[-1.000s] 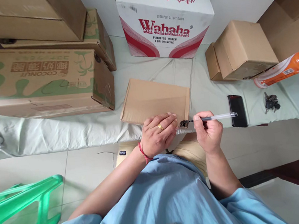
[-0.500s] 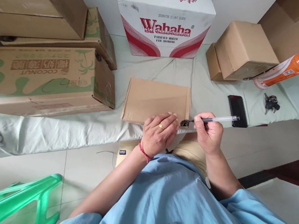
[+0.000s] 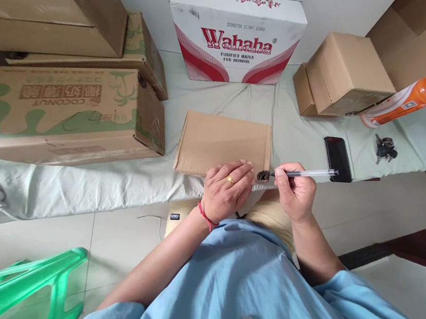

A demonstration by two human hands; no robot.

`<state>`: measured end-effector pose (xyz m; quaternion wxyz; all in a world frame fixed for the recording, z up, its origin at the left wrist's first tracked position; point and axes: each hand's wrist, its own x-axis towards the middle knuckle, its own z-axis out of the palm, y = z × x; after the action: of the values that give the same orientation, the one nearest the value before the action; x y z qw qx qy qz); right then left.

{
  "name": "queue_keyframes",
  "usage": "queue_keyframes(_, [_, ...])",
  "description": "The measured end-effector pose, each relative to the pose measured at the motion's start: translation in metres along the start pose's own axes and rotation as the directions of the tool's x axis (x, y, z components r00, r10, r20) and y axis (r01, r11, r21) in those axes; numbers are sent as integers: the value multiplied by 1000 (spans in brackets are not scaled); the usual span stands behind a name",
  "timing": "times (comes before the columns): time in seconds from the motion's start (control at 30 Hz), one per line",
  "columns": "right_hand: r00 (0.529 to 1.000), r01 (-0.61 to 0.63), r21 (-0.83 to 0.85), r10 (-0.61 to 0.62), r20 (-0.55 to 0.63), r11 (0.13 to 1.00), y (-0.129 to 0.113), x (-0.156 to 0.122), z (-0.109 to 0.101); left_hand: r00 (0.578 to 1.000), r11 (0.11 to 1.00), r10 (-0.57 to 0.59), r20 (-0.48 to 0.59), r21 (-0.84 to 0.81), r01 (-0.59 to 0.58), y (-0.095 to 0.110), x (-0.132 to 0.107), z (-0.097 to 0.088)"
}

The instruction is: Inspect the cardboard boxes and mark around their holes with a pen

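Head view: the left hand lies palm down, fingers together, on the near edge of the flat carton. The right hand pinches a pen — its long axis runs sideways, tip at a small dark piece between both hands.

The right hand has drawn a little toward the body. The pen in it now slants more than 1 s ago, with its back end lying lower across the phone. The view has crept slightly, so the boxes sit a touch further right.
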<state>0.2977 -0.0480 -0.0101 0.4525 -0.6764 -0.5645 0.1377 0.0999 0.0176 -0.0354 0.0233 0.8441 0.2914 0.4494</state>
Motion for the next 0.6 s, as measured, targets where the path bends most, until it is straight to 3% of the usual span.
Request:
queue_keyframes(0.33, [985,162,-69,-165,-48,984,-4,6,8,1000,1000,3,-2,1,-3,0,-1,1])
queue_keyframes(0.6, [991,129,-39,-131,-37,991,-5,3,8,1000,1000,3,-5,1,-3,-1,-1,2])
